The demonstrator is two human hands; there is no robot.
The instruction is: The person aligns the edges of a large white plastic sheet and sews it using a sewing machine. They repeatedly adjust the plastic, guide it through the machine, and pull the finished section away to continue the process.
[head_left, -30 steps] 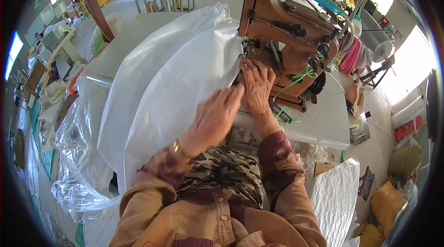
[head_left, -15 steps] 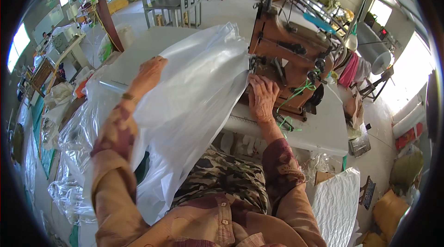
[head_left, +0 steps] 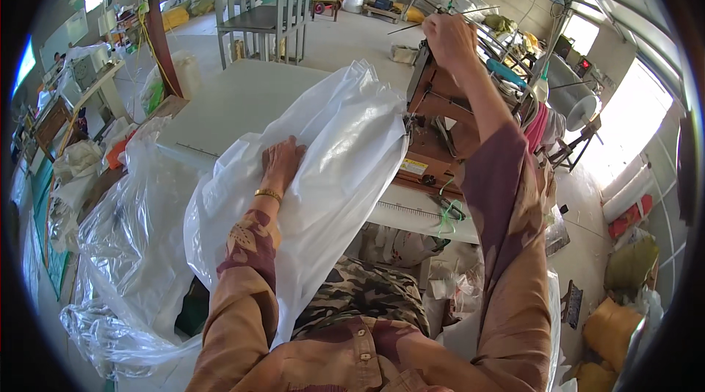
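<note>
Cluttered workshop floor (head_left: 188, 38) and a grey chair (head_left: 261, 20) lie beyond both hands, with a pale table (head_left: 235, 95) nearer, ahead of the left hand (head_left: 281, 162) and to its left. Under that hand is the white sheet (head_left: 341, 144), spread over the table and sloping down toward the lap; the palm faces down on it, fingers bent, probably to steady the loose film and keep it flat, though whether a fold is pinched I cannot tell. Right of the left hand, the sheet's far right corner meets the brown machine (head_left: 437, 91), which seems to hold it there, so the film stays anchored at one side while its bulk hangs free. Above the machine's top is the right hand (head_left: 449, 38), fingers curled inward; whether it touches a part or grips anything is hidden, but its height suggests attention to something up there rather than to the film. Lengthwise, the sheet runs aslant: its long axis climbs from the lap, passes beneath and right of the left hand, and points away and rightward, ending in a bunched, pleated edge beyond those fingers. Clear plastic (head_left: 121, 227) droops left of the left hand, apparently pushed aside.
</note>
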